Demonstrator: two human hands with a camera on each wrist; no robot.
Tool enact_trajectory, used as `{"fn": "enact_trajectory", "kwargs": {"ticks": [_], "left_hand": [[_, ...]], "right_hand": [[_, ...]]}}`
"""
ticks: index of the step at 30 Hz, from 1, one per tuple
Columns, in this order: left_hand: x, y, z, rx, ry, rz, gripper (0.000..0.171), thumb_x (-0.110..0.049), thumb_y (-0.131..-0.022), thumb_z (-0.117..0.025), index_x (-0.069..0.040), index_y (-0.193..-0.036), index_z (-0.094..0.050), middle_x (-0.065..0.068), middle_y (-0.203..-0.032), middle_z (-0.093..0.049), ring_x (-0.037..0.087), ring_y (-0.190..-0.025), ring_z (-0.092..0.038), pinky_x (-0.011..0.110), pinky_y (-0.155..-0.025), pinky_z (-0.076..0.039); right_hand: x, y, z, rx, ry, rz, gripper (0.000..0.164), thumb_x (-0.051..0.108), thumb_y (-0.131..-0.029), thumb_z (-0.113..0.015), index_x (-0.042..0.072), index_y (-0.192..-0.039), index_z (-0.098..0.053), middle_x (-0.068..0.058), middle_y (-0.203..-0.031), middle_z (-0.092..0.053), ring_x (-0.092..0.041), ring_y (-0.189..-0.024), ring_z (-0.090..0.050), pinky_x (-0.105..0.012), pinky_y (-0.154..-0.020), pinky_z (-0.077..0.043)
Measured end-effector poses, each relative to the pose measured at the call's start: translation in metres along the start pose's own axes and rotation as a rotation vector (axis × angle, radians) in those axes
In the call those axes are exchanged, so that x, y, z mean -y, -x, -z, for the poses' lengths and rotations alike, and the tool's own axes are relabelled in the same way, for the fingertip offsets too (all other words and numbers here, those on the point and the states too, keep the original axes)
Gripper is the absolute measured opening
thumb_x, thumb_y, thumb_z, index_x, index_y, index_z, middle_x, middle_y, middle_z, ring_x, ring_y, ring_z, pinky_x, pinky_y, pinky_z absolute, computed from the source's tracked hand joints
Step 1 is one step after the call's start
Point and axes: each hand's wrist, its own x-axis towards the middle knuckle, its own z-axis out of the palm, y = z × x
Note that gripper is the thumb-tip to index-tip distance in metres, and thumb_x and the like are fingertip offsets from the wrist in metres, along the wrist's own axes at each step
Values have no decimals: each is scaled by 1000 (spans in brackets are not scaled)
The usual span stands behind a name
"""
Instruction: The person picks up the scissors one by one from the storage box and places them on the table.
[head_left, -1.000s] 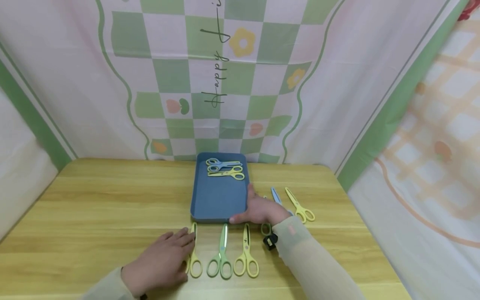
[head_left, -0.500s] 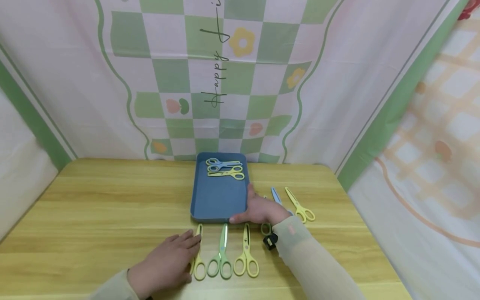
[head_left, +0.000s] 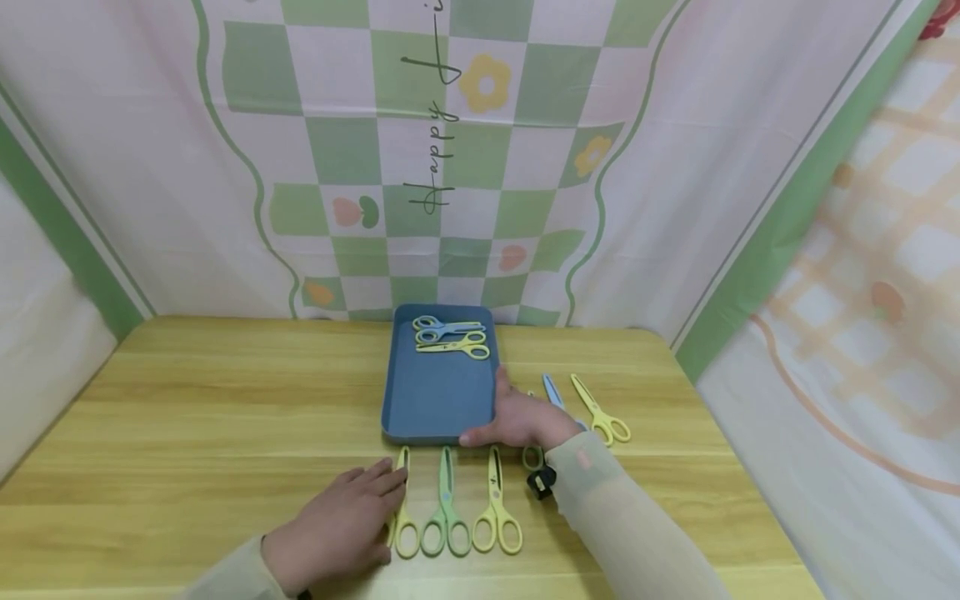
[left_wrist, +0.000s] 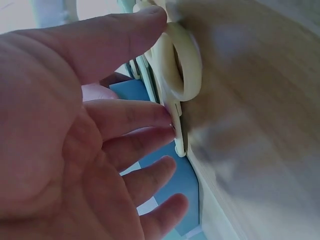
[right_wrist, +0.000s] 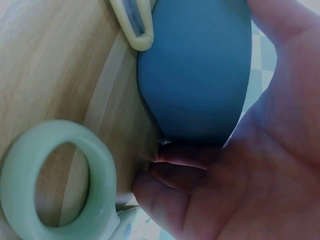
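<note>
Nearest me, the left hand lies beside the yellow scissors at the left end of a row, its fingers loosely extended and gripping nothing. From above I see only the back of that hand; the left wrist view shows the palm, the thumb up by a handle ring and two fingertips against the scissors' edge. Next along the tabletop come the green scissors and another yellow pair, all three with handles toward the person and tips up by the tray. The right hand spreads around the tray's near right corner, thumb along the front wall, the rest at the side, touching rather than clenched. The right wrist view shows a pale green handle ring whole, partly covered in the head view. Just beyond that hand lie a partly hidden blue pair and a slanted yellow pair. Blue scissors and yellow scissors rest at the tray's far end, before a checked cloth.
</note>
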Motion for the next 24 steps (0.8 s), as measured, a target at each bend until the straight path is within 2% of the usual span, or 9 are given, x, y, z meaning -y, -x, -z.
{"fn": "enact_trajectory", "kwargs": {"ticks": [5,11,14,17,20,24], "left_hand": [[-3,0,6,-15,24,14,77,-45,-83,-76,5,-138,-55,18,-147,-47,37,-137,-40,57,-106,-36],[1,-11,28,-81,35,41,81,-61,-96,-53,2,-146,-46,18,-153,-39,36,-142,-33,57,-110,-29],[10,-24,38,-129,31,72,85,-65,-99,-38,2,-151,-37,18,-157,-32,35,-145,-25,55,-113,-24],[20,-39,46,-149,31,85,86,-65,-101,-30,3,-154,-29,19,-160,-24,35,-147,-18,55,-115,-20],[27,-58,52,-122,30,87,86,-65,-102,-25,3,-156,-23,18,-162,-16,33,-149,-11,53,-116,-16],[31,-85,57,-43,30,93,89,-66,-101,-22,3,-156,-17,18,-164,-7,32,-150,-5,51,-118,-11]], "right_hand": [[1,0,0,4,-2,1,144,65,-73,-80,1,-153,20,-34,-156,-17,-41,-141,-30,-47,-111,-31],[2,0,0,-3,2,16,144,63,-72,-81,-1,-153,20,-36,-155,-18,-42,-140,-32,-49,-111,-32],[3,0,0,-5,8,31,145,64,-71,-81,-2,-153,20,-36,-155,-18,-42,-139,-32,-48,-110,-32],[2,-1,0,4,1,45,145,65,-72,-80,-2,-152,20,-36,-155,-16,-42,-140,-31,-48,-111,-31],[2,-1,0,6,-2,51,144,65,-72,-80,-3,-152,20,-35,-156,-14,-42,-140,-30,-48,-111,-31],[1,-2,1,6,15,37,142,64,-74,-79,-2,-153,19,-33,-157,-14,-41,-141,-30,-49,-111,-31]]}}
